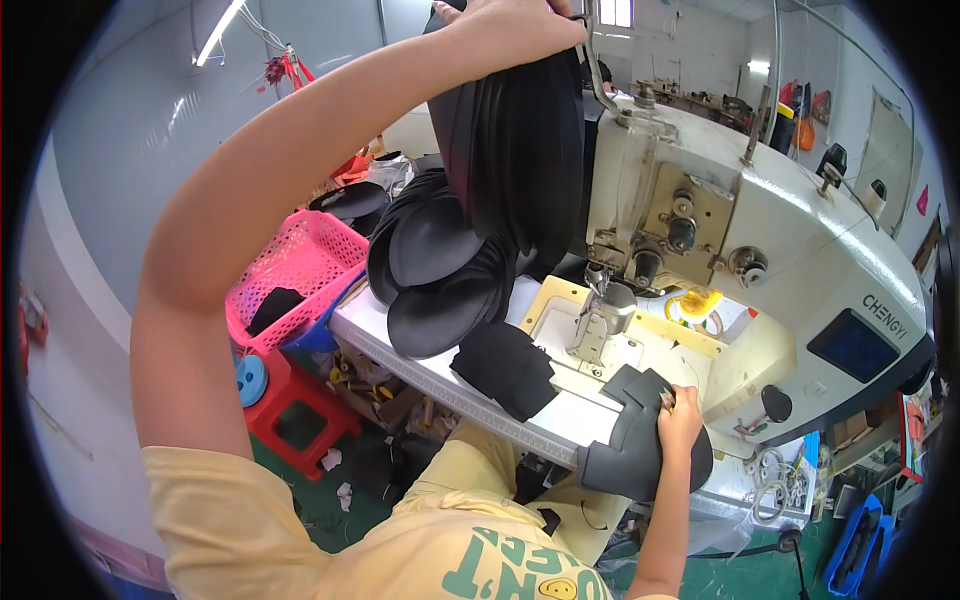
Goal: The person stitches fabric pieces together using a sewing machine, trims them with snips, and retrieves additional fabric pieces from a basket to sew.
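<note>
My left hand (515,32), raised at the top edge, is closed over the upper end of a thick bundle of black curved panels (510,160); some of its fingers are cut off by the picture edge. More black rounded panels (430,255) lie fanned in a pile below the bundle, on the left of the sewing table. My right hand (680,420) is closed at the right edge of some black cut pieces (630,445) near the table's front; a small thing at its fingertips is too small to name. A smaller black fabric stack (505,370) lies to their left.
A white industrial sewing machine (780,250) fills the right side, its needle and presser area (603,325) just beyond the cut pieces. Left of the table stand a pink plastic basket (300,260) and a red stool (300,405). A yellow tape roll (695,303) sits under the machine arm.
</note>
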### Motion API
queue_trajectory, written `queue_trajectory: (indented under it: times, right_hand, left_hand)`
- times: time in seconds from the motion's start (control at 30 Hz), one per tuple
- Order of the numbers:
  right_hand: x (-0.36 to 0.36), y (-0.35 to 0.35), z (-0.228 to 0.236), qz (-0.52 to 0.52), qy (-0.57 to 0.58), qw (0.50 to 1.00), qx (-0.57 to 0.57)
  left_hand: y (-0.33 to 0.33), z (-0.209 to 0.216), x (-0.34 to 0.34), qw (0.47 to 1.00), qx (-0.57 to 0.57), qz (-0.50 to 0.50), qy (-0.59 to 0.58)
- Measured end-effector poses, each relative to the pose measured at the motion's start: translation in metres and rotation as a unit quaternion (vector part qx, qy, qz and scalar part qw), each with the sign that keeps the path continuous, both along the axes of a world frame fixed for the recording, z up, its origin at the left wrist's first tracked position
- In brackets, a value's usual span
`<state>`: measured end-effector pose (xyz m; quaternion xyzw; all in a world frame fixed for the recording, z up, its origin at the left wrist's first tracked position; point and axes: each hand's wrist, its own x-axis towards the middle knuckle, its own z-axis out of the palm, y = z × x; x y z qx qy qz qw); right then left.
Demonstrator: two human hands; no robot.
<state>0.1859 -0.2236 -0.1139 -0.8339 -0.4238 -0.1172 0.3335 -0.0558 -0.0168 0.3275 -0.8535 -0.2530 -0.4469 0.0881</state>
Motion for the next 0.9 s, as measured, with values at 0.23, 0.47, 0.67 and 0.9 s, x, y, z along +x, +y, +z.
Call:
queue_trajectory:
  times: [0.23, 0.47, 0.67, 0.9]
  right_hand:
    - [-0.004, -0.002, 0.006, 0.001, 0.005, 1.000, -0.017]
    - [0.003, -0.002, -0.001, 0.008, -0.004, 1.000, -0.009]
    - [0.000, -0.001, 0.005, 0.008, 0.007, 1.000, -0.013]
    - [-0.005, 0.001, 0.006, 0.014, 0.026, 1.000, -0.012]
  left_hand:
    - [0.007, 0.005, 0.006, 0.991, 0.076, 0.110, 0.013]
    - [-0.031, 0.014, 0.011, 0.988, -0.095, 0.115, 0.042]
    - [0.042, 0.010, 0.005, 0.983, 0.155, 0.074, 0.066]
    - [0.112, 0.039, -0.074, 0.992, -0.127, 0.013, -0.012]
